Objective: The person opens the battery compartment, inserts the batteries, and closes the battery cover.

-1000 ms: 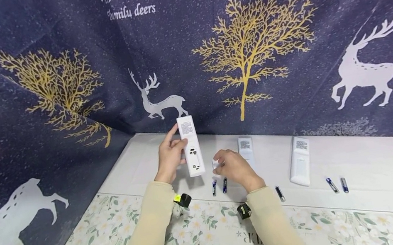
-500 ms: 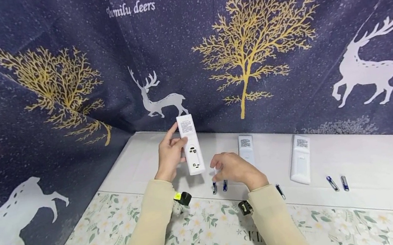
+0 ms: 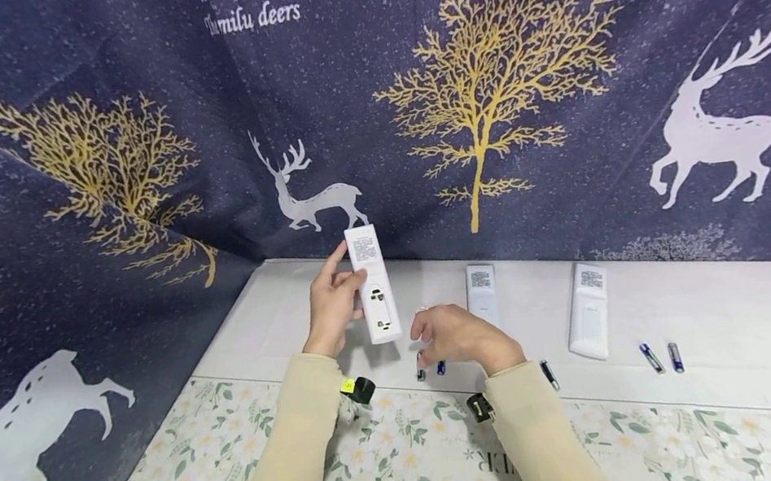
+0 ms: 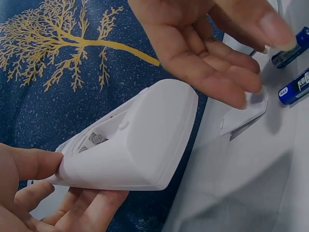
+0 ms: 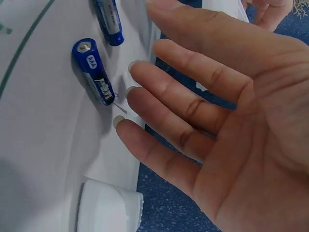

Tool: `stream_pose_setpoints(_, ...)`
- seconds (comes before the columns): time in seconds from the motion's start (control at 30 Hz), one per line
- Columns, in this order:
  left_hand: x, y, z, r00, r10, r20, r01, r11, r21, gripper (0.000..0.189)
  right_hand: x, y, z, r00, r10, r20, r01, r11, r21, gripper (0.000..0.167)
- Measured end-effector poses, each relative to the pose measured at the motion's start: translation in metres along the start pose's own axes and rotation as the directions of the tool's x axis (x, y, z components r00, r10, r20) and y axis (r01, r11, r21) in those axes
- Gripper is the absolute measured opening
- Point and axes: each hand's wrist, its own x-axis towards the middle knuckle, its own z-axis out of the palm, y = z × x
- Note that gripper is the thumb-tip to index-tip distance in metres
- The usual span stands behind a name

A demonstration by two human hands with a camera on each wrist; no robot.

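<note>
My left hand (image 3: 332,307) holds a white remote control (image 3: 369,276) upright, its back towards me, thumb on one edge. Its battery compartment is uncovered, with metal contacts (image 4: 97,138) showing and no battery visible inside. To the right, my right hand (image 3: 460,337) hovers low over the table with fingers spread loosely and nothing between them. Two blue AAA batteries lie close to its fingertips: one battery (image 5: 94,72) nearer the fingers, the other battery (image 5: 109,21) beside it. A small white battery cover (image 4: 247,115) lies on the table beneath those fingers in the left wrist view.
Behind the right hand lies a second white remote (image 3: 482,293), with a third remote (image 3: 588,315) farther right. More batteries rest to the right: one battery (image 3: 549,375) by the right sleeve and a pair, including this battery (image 3: 676,357). A dark printed cloth (image 3: 367,111) hangs behind the table.
My right hand has lowered slightly towards the two batteries. The white cover at its fingertips has been let go onto the table. The left hand and its remote have hardly moved.
</note>
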Motion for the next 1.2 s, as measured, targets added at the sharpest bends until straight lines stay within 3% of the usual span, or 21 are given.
stream_pose_setpoints(0.2,0.0,-0.001,-0.001,1.0,0.0,0.004,0.0,1.0,-0.006,0.063,0.001,0.0,0.003,1.0,0.022,0.008,-0.022,0.999,-0.049,0.033)
stream_pose_setpoints(0.73,0.001,-0.002,-0.001,1.0,0.01,0.006,-0.01,1.0,0.002,0.062,0.005,0.003,0.011,1.0,0.018,-0.009,-0.019,0.998,-0.054,0.031)
stream_pose_setpoints(0.93,-0.001,-0.001,0.0,1.0,0.004,0.0,-0.004,1.0,-0.005,0.063,0.008,0.006,0.013,0.999,-0.036,-0.025,0.037,0.999,0.021,0.035)
stream_pose_setpoints(1.2,-0.001,-0.001,0.0,1.0,0.009,-0.004,-0.009,1.0,0.003,0.063,0.01,0.01,0.015,0.993,-0.106,-0.047,0.11,0.987,0.116,0.028)
